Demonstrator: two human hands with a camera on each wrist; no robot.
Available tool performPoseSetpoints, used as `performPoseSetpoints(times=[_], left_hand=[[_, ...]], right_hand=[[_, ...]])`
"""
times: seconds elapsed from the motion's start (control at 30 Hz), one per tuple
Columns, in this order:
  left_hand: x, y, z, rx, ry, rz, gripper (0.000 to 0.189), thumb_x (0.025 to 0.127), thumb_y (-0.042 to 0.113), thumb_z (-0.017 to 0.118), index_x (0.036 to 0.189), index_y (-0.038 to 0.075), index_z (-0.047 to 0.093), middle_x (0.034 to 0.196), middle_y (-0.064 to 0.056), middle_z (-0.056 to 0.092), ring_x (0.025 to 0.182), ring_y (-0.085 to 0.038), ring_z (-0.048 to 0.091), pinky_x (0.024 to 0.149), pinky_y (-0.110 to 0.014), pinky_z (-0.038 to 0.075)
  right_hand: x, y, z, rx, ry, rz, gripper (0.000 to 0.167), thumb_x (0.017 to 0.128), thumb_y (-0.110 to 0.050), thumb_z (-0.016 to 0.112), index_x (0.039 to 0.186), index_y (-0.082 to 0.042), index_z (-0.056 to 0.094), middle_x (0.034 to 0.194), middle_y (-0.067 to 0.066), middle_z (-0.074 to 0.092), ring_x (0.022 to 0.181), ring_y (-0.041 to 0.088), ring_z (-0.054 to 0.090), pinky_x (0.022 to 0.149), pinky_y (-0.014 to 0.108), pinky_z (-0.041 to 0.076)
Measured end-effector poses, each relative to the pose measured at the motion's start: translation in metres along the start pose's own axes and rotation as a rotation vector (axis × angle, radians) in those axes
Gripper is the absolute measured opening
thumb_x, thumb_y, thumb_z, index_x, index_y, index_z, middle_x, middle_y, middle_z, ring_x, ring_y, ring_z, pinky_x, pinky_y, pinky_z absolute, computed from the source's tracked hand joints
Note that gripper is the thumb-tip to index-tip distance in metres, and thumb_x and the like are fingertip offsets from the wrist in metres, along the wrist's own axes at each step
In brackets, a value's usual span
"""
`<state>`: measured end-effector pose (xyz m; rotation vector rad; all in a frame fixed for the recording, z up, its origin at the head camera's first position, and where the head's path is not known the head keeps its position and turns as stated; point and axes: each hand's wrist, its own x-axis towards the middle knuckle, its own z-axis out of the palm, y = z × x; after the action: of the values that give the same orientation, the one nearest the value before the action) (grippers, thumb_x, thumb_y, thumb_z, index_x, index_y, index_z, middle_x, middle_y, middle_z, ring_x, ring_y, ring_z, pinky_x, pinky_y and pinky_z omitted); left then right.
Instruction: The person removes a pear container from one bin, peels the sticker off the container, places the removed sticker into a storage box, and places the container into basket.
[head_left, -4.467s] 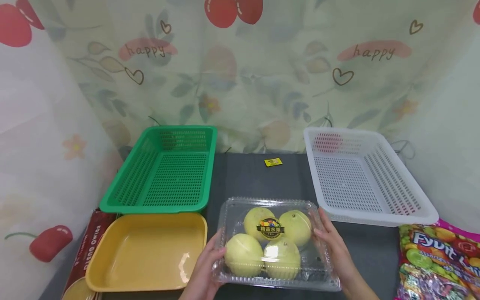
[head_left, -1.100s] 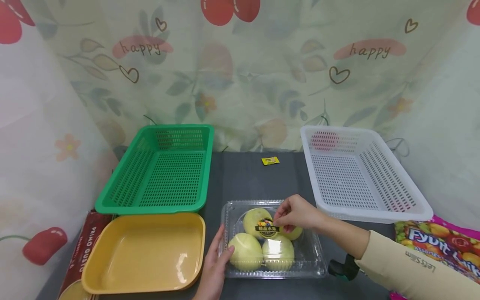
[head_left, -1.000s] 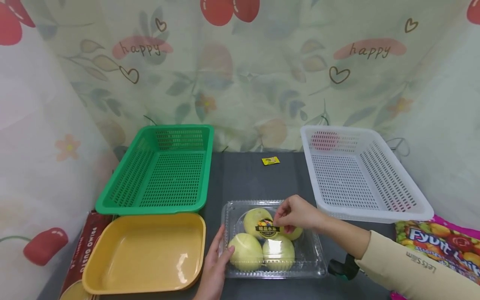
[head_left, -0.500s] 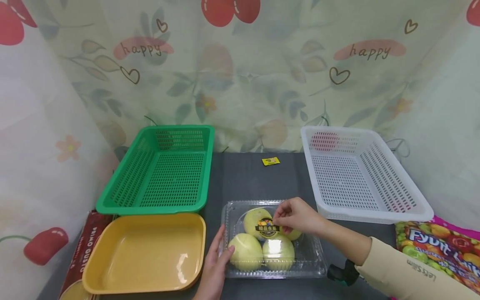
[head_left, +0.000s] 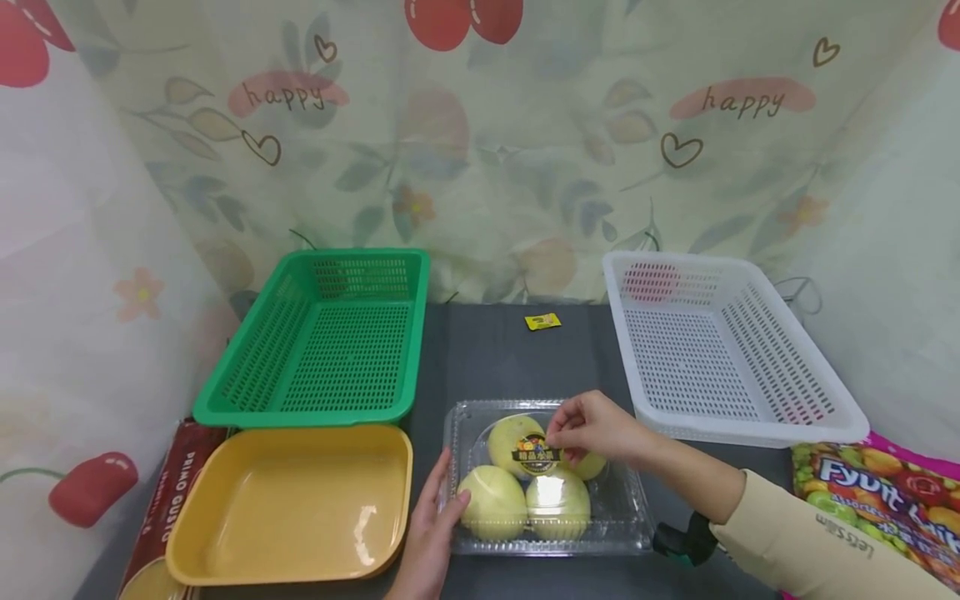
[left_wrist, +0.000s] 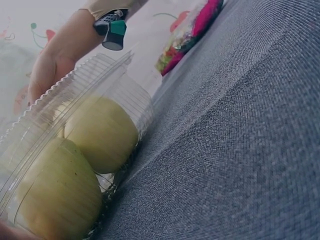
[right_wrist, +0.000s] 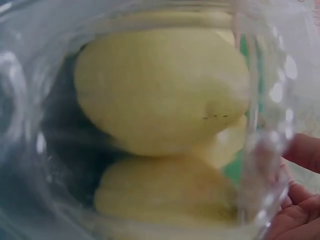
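Observation:
A clear plastic fruit box (head_left: 622,517) with its lid down lies on the dark table, pale yellow-green round fruits (head_left: 492,502) inside. A black label sticker (head_left: 534,457) with coloured fruit print is on the lid. My left hand (head_left: 429,533) holds the box's left side, thumb over the near left corner. With thumb and forefinger my right hand (head_left: 596,429) pinches the sticker's right edge, hiding part of the far right fruit. In the left wrist view two fruits (left_wrist: 102,132) show through the box wall. Through the plastic in the right wrist view, right-hand fingers (right_wrist: 305,152) appear.
Behind stand a green basket (head_left: 416,367) and a white basket (head_left: 750,433). A yellow tray (head_left: 285,500) sits left of the box, beside a dark red package (head_left: 168,492). A small yellow packet (head_left: 542,322) lies at the back; a candy bag (head_left: 862,492) is at right.
My right hand has left the box's right side and come over the lid to the sticker. In the last second the sticker's print has tilted slightly at the fingertips. My left hand has stayed.

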<state>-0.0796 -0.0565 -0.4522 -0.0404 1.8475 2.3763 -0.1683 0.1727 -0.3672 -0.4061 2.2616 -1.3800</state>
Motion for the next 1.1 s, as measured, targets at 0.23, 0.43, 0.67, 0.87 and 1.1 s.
performPoseSetpoints(times=[0.23,0.43,0.67,0.87,1.1], left_hand=[[0.001,0.0004,-0.0001,0.004,0.002,0.0,0.066,0.095,0.019,0.05,0.15,0.01,0.016,0.157,-0.016,0.005,0.144,-0.033,0.0,0.115,-0.047,0.006],[0.001,-0.0005,-0.0001,0.027,0.019,0.021,0.064,0.094,0.019,0.051,0.149,0.01,0.018,0.157,-0.016,0.007,0.144,-0.035,0.001,0.115,-0.052,0.003],[0.0004,-0.0014,-0.0002,0.04,0.029,0.03,0.064,0.094,0.019,0.051,0.149,0.01,0.02,0.157,-0.016,0.009,0.144,-0.035,0.003,0.115,-0.051,0.004],[-0.001,-0.0024,0.0003,0.054,0.027,0.033,0.066,0.093,0.021,0.052,0.149,0.012,0.02,0.156,-0.017,0.01,0.143,-0.038,0.003,0.114,-0.055,0.003],[-0.0022,-0.0015,0.0003,0.087,0.027,0.017,0.066,0.093,0.023,0.052,0.15,0.015,0.02,0.156,-0.017,0.009,0.143,-0.04,0.003,0.112,-0.058,0.003]], right_hand=[[0.002,0.0018,-0.0028,0.044,-0.025,0.03,0.014,0.084,-0.003,0.062,0.087,0.01,0.063,0.07,0.002,0.066,0.057,0.008,0.058,0.057,0.027,0.055],[0.0018,0.0016,-0.0049,0.092,-0.05,0.047,0.016,0.085,-0.005,0.061,0.09,0.01,0.063,0.072,0.001,0.066,0.059,0.008,0.059,0.058,0.026,0.054],[0.0005,0.0009,-0.0046,0.15,-0.07,0.052,0.018,0.085,-0.007,0.061,0.092,0.01,0.063,0.07,-0.001,0.065,0.058,0.006,0.058,0.057,0.023,0.053],[0.0,0.0005,-0.0037,0.196,-0.069,0.064,0.017,0.085,-0.007,0.064,0.09,0.008,0.063,0.07,-0.003,0.064,0.057,0.005,0.056,0.056,0.021,0.051],[0.0022,0.0034,-0.0034,0.278,-0.091,0.088,0.007,0.086,-0.006,0.061,0.087,0.0,0.064,0.072,-0.002,0.063,0.059,0.007,0.055,0.06,0.023,0.051]])
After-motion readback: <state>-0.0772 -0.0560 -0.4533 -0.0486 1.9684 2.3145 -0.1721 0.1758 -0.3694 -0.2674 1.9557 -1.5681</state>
